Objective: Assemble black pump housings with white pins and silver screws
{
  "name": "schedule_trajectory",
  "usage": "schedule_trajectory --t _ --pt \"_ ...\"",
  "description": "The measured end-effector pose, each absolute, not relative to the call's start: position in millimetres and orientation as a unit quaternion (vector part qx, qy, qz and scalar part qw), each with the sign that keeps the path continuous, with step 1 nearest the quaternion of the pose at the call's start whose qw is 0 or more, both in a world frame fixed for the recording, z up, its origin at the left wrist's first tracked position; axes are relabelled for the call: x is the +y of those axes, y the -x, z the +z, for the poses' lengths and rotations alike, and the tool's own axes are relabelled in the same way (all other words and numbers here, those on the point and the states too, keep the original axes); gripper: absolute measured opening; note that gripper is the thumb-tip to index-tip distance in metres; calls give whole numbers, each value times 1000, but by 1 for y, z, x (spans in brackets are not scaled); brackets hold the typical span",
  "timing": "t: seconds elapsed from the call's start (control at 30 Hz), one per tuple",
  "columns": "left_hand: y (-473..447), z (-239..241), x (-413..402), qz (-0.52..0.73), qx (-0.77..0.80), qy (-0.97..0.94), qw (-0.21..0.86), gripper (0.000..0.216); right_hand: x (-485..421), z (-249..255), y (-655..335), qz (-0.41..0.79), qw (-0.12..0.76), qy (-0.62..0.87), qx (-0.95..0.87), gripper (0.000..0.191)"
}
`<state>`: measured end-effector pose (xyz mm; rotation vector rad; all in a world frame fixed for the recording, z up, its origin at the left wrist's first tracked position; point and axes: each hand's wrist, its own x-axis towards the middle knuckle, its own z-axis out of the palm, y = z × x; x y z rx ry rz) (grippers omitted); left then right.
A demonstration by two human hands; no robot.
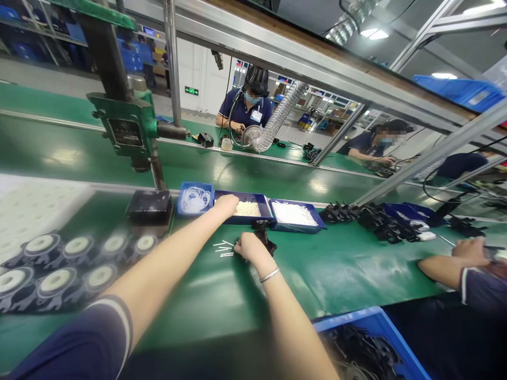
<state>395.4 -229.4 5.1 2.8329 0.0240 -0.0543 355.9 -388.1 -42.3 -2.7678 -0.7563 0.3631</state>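
Note:
My left hand [226, 206] reaches over the blue bin of small cream pieces [249, 209]. Its fingers point down at the pieces, and their tips are hidden. Close in front of that bin, my right hand [249, 246] is closed round a black plastic part [270, 245], which shows behind and beside the knuckles. Several thin white pins [225, 248] lie on the green mat just left of my right fingertips. A blue bin of white pins [293, 214] stands to the right, and a blue bin of clear rings [195, 199] to the left.
A green press [129, 124] with a black block [149, 207] stands at left. Black housings with cream rings [55, 279] lie near my left arm. A blue crate [378, 316] holds black parts at lower right. A co-worker's hands [471, 250] are at far right.

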Motion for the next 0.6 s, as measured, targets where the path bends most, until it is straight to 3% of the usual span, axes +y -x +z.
schedule_trajectory --t 0.27,0.6 --pt "-425 -13 -231 -89 -7 -984 151 29 -418 -68 -349 99 357 908 -194 6" --pt "-425 -14 -226 -117 -39 -979 165 25 -411 -80 -334 -8 455 869 -194 7"
